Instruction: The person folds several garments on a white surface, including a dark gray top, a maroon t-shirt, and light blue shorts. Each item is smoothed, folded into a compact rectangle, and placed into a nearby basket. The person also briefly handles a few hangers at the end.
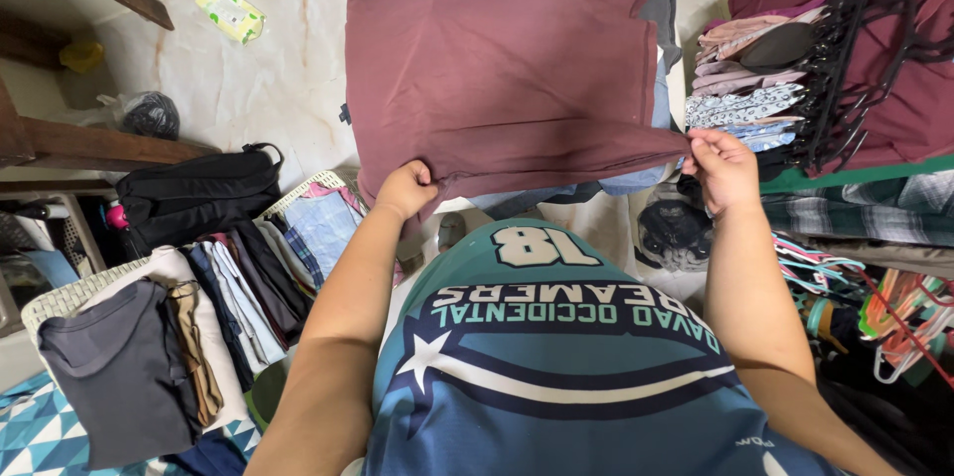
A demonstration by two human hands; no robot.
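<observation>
Maroon shirt [507,69], spread flat and smooth, pinched at its near edge by both hands.

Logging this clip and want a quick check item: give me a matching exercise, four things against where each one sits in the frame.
Things:
1. maroon shirt
2. black backpack
3. green packet
4. black hangers

Places:
A. lying on the pale floor, upper left
B. held at its lower edge by left hand and right hand
C. clustered at the upper right
D. left, beside a basket of folded clothes

Pairs: 1-B, 2-D, 3-A, 4-C
</observation>
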